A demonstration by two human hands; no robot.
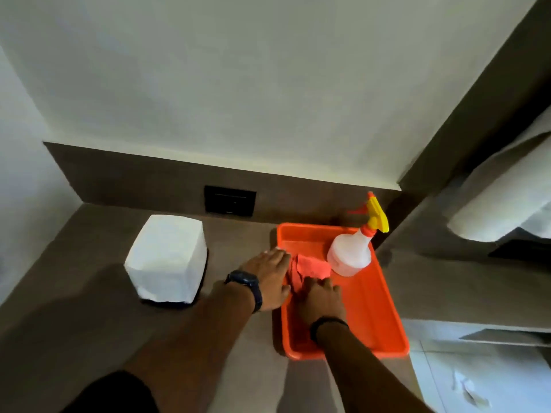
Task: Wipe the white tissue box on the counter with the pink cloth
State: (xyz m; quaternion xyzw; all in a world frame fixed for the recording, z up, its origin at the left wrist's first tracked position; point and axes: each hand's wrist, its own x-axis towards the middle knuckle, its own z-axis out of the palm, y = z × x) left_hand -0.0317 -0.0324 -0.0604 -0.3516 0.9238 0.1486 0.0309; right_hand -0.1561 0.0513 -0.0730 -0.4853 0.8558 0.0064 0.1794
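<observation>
The white tissue box (pixel 168 257) stands on the brown counter (pixel 89 293) at the left. A crumpled pink cloth (pixel 311 268) lies in an orange tray (pixel 375 317) to the right of the box. My left hand (pixel 267 278), with a dark watch on the wrist, lies flat over the tray's left rim, its fingers spread and touching the cloth's left edge. Just below the cloth, my right hand (pixel 320 299) rests inside the tray with its fingertips on the fabric. Whether either hand grips the cloth is hidden.
A clear spray bottle (pixel 351 253) with a yellow and orange nozzle stands at the tray's far end. A black wall plate (pixel 229 200) sits on the backsplash. White towels (pixel 501 201) hang at the right, above a lower ledge.
</observation>
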